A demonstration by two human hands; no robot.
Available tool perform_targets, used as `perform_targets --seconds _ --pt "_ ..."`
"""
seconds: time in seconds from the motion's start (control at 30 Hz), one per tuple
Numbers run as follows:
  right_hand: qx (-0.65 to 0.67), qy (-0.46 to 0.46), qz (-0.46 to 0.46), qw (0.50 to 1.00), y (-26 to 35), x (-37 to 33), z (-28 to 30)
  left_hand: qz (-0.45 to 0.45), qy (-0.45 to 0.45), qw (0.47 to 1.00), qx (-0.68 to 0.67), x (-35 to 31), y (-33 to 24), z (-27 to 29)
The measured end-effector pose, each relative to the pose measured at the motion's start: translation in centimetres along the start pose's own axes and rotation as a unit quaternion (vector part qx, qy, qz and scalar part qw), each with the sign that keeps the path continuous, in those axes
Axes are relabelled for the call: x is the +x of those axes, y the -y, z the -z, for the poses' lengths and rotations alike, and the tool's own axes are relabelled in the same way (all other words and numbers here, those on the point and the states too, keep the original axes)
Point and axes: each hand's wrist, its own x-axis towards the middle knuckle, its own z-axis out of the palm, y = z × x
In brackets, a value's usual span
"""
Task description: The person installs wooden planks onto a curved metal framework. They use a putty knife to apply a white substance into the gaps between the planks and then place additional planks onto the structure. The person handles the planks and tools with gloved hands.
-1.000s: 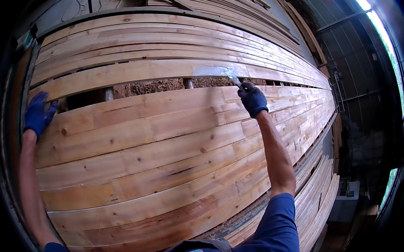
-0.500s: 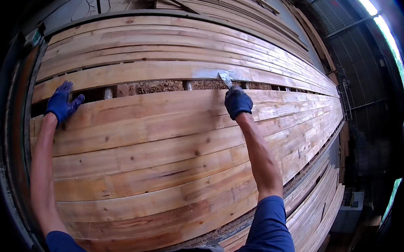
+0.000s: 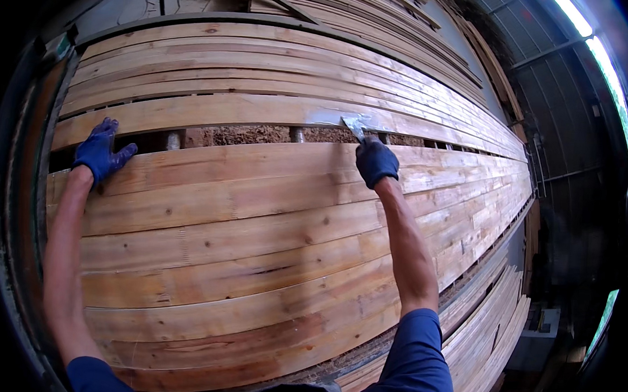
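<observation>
In a blue glove, my right hand (image 3: 377, 161) grips a putty knife (image 3: 353, 129) whose blade rests on a long wooden board (image 3: 227, 107). A pale wet smear (image 3: 331, 117) lies on the wood around the blade. My left hand (image 3: 104, 153), gloved too, is spread with its thumb out. Its fingers reach across a dark gap onto the near end of that same board. Below the gap, several light planks (image 3: 258, 193) lie side by side, with knots and darker streaks.
Brown sawdust (image 3: 239, 134) and metal rollers (image 3: 173, 141) show in the gap. A metal frame (image 3: 31, 183) borders the left. More boards are stacked beyond the far edge (image 3: 377, 30) and at the lower right (image 3: 486, 344). A dark corrugated wall (image 3: 556, 101) stands at the right.
The view has shifted slightly. The putty knife stays at about the same spot on the board, its blade a little more tilted. My left hand keeps its place at the board's end.
</observation>
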Motion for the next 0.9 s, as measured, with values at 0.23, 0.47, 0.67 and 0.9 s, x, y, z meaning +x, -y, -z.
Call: perform_targets --seconds 0.23,0.47,0.67,0.9 --pt "0.0 0.0 0.017 1.0 -0.7 0.1 0.6 -0.002 -0.004 1.0 0.0 0.1 -0.8 -0.1" --pt "0.023 -0.014 0.058 0.998 1.5 -0.1 0.4 0.014 0.02 1.0 0.01 0.3 -1.2 -0.1" --pt "0.007 0.004 0.039 0.999 3.2 -0.2 0.6 0.021 0.034 0.998 0.043 0.5 -2.3 0.4" --pt "0.045 -0.008 0.056 0.997 4.1 -1.0 -0.7 0.024 0.03 0.998 0.051 0.4 -2.6 0.3"
